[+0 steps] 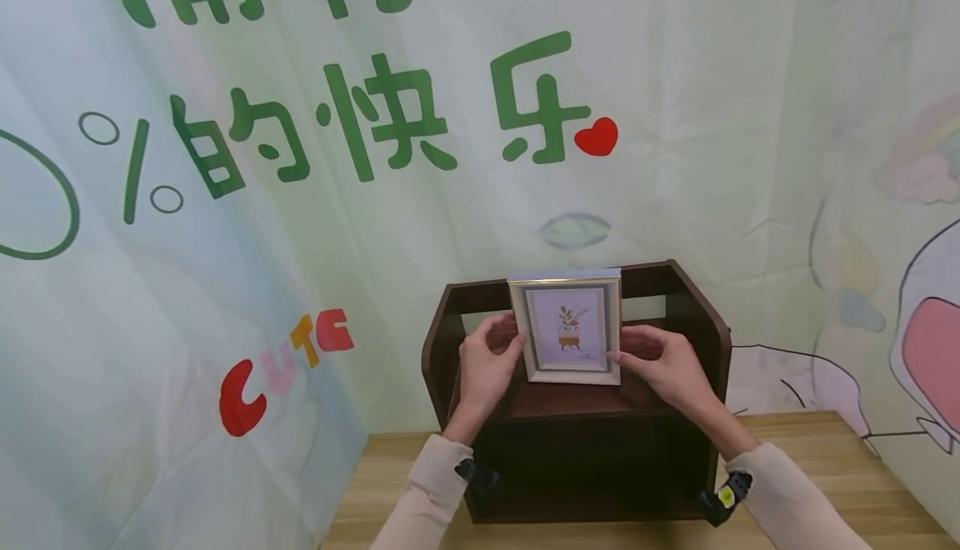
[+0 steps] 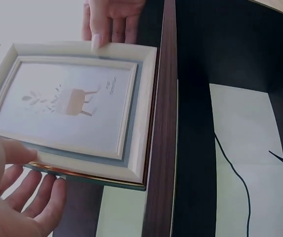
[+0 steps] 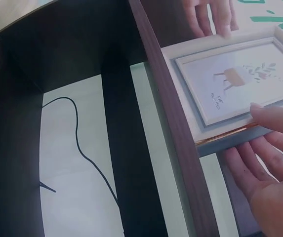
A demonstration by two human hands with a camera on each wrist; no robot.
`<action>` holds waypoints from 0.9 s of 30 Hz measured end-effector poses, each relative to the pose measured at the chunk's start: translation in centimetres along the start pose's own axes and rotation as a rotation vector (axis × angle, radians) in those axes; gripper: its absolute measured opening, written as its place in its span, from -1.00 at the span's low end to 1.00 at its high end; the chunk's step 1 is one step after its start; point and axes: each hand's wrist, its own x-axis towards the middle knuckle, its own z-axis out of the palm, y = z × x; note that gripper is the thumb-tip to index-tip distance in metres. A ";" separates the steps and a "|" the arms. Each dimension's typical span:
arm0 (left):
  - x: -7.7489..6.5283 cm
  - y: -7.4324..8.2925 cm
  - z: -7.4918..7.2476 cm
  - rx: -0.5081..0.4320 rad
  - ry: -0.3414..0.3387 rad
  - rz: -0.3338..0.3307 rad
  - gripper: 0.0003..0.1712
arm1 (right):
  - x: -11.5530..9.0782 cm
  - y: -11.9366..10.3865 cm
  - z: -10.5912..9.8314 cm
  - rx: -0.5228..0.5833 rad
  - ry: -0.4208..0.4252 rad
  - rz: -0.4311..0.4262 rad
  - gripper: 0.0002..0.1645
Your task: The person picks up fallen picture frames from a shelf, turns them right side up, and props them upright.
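Observation:
A cream picture frame (image 1: pixel 517 317) with a potted-plant print stands upright on the upper shelf of a dark brown wooden rack (image 1: pixel 570 404). My left hand (image 1: pixel 486 362) pinches its left edge, thumb on the front and fingers behind. On the opposite edge, my right hand (image 1: pixel 670 362) grips it the same way. Both wrist views show the frame (image 2: pixel 143 113) close to the rack's front board (image 3: pixel 168 118); whether its bottom touches the shelf, I cannot tell.
The rack stands on a wood-grain table (image 1: pixel 810 442) against a pale printed curtain (image 1: pixel 420 225) with green lettering. Raised side panels (image 1: pixel 701 308) flank the upper shelf. Below is an open compartment (image 1: pixel 592 467), with a thin dark line (image 2: pixel 237 173) visible through its back.

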 end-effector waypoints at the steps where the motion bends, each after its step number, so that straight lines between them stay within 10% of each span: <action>1: 0.1 -0.1 0.0 0.006 -0.002 0.001 -0.68 | -0.1 -0.1 -0.1 -0.008 -0.008 0.004 -0.50; 27: 3.2 -1.3 1.0 0.025 -0.095 0.017 -0.72 | -1.6 -2.6 0.9 0.061 -0.180 -0.070 -0.61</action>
